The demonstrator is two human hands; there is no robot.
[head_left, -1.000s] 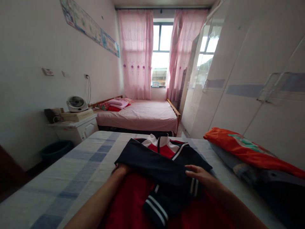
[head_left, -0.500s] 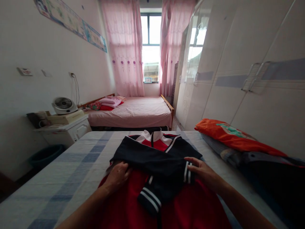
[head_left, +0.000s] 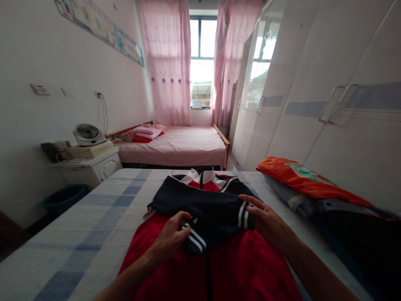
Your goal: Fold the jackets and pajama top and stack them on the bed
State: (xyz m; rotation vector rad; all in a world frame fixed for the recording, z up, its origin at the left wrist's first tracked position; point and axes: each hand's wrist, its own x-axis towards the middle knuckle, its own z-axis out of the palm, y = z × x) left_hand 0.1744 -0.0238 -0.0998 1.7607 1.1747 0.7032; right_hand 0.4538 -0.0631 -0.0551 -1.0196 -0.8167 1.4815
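A red and navy zip-up jacket (head_left: pixel 238 269) with a white collar lies front up before me, collar at the far end. Both navy sleeves are folded across its chest. My left hand (head_left: pixel 171 236) is closed on one sleeve beside its white-striped cuff (head_left: pixel 196 243), which points toward me. At the other sleeve's striped cuff (head_left: pixel 243 214), on the right, my right hand (head_left: pixel 271 223) grips the end between thumb and fingers. Part of the lower sleeve is hidden under the upper one.
The jacket rests on a striped bed sheet (head_left: pixel 103 234). An orange folded cloth (head_left: pixel 300 177) lies over dark clothes at the right. Beyond are a pink bed (head_left: pixel 188 144) and a white wardrobe (head_left: pixel 294 75). A small fan (head_left: pixel 88 133) stands on a cabinet at left.
My left hand has moved right, from the jacket's left side to the near sleeve's cuff, and grips it. My right hand stays at its cuff, shifted slightly. The view has turned slightly left.
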